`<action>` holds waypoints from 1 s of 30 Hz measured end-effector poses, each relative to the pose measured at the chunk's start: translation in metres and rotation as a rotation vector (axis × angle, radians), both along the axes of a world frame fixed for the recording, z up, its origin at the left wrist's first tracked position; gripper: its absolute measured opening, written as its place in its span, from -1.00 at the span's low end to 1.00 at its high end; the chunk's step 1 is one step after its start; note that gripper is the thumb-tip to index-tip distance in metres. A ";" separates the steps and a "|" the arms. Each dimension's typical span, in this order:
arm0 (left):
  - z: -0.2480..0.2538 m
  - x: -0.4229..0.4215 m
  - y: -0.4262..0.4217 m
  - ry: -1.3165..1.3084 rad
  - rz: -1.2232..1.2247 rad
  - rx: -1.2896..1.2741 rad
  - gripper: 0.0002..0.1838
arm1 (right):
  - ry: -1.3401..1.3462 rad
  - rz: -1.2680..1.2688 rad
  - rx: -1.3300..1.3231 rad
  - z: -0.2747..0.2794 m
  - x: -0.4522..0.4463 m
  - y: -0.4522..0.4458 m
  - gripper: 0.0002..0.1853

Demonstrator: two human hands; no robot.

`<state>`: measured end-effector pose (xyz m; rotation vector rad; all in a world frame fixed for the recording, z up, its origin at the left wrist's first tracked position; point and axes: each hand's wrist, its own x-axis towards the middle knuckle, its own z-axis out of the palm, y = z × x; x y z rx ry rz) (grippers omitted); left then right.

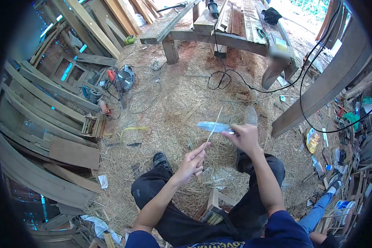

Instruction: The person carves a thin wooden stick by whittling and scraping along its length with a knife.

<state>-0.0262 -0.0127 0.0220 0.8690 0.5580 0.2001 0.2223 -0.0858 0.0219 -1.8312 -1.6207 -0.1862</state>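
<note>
My left hand (191, 163) is closed round the lower part of a thin pale stick (216, 124), which slants up and away from me. My right hand (244, 138) grips a knife; its broad, shiny blade (206, 125) points left and crosses the stick above my left fingers. Motion blurs the blade, and my fingers hide most of its handle. Between my legs stands a small wooden frame (213, 199) with several thin strips in or behind it. Straw-like shavings (219, 161) cover the ground beneath both hands.
A circular saw (126, 77) lies ahead on the left. Black cables (252, 87) run from the wooden workbench (231, 38) to the right. A thick post (318, 95) leans at the right. Boards line the left wall. Another person's leg (318, 208) shows at lower right.
</note>
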 end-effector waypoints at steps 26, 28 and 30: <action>0.002 -0.003 -0.002 0.047 0.015 0.025 -0.54 | -0.064 -0.030 0.004 0.010 0.006 0.004 -0.56; -0.010 -0.004 -0.007 0.070 0.045 -0.008 -0.55 | -0.137 0.202 0.071 0.000 -0.026 0.001 -0.55; -0.010 -0.007 -0.003 0.079 0.040 -0.006 -0.55 | -0.129 0.091 0.072 0.006 -0.012 0.007 -0.54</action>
